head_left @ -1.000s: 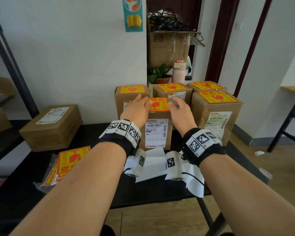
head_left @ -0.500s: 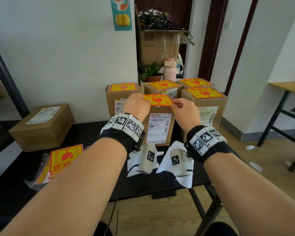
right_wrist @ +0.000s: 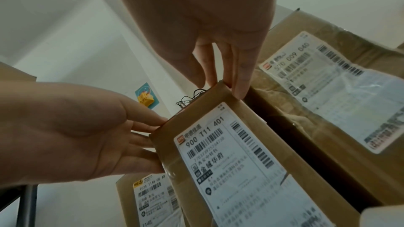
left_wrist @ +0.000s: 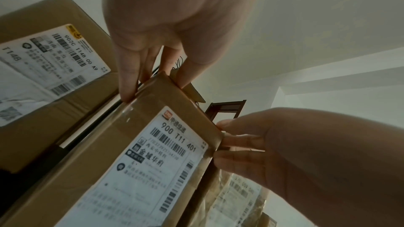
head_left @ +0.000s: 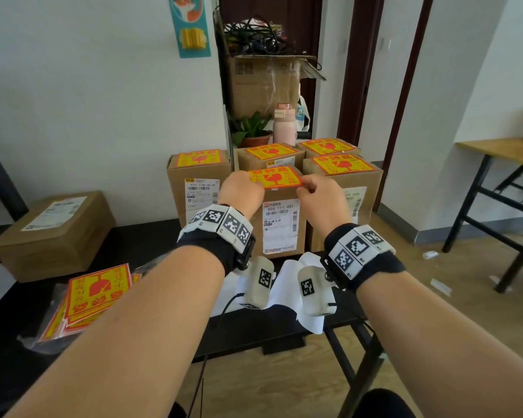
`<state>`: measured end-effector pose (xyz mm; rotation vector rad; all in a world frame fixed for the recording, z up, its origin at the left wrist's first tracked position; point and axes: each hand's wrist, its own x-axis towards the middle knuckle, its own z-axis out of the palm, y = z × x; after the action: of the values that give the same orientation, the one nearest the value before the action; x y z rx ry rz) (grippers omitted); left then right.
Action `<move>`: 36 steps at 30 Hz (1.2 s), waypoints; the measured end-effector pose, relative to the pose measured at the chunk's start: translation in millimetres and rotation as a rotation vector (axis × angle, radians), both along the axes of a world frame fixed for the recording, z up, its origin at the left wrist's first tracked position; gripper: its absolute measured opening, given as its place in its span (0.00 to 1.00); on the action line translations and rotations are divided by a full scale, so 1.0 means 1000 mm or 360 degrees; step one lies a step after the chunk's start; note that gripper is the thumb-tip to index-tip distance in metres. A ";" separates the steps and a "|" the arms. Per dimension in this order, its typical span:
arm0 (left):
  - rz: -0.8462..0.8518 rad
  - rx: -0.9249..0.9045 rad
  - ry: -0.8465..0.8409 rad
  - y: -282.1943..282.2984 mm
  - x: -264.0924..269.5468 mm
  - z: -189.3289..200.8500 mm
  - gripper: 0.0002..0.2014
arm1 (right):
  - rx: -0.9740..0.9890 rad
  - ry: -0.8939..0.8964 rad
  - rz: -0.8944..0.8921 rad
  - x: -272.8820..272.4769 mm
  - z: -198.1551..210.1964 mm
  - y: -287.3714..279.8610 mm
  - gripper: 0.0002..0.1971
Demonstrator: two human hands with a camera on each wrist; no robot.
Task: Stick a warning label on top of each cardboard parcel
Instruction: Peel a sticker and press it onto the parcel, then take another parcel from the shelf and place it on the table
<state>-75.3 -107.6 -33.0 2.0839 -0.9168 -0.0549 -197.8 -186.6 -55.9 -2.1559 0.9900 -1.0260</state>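
The yellow-and-red warning label lies on top of the front cardboard parcel, which stands on the black table. The left hand holds the parcel's top left edge, fingers straight down its side; the right hand seems to pinch the label's right edge, though the grip is partly hidden. Four labelled parcels stand just behind. Spare labels sit in a plastic sleeve at left, near an unlabelled box. An open carton of cables stands by the white wall.
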 end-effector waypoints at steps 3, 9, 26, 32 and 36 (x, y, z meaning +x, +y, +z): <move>0.0033 -0.0026 -0.0021 0.002 0.003 -0.002 0.14 | -0.0031 0.0020 0.0019 0.009 -0.007 0.000 0.23; 0.0019 -0.0037 -0.0111 0.004 0.009 -0.004 0.10 | 0.0021 0.0046 0.0019 0.015 -0.007 0.001 0.21; -0.0050 -0.0063 -0.0011 0.032 0.031 0.008 0.21 | -0.0035 -0.0189 0.0115 0.016 0.006 0.022 0.14; 0.0138 -0.0016 0.0029 0.073 0.064 0.003 0.20 | -0.0007 -0.0206 0.0328 0.046 0.008 0.057 0.14; 0.0288 0.0029 0.0046 0.104 0.085 -0.003 0.19 | 0.0030 -0.0195 0.0473 0.076 0.004 0.082 0.13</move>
<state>9.7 -3.3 -35.9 2.1688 -0.7092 0.0019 -122.2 -104.2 -51.6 -2.1168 0.5977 -0.9846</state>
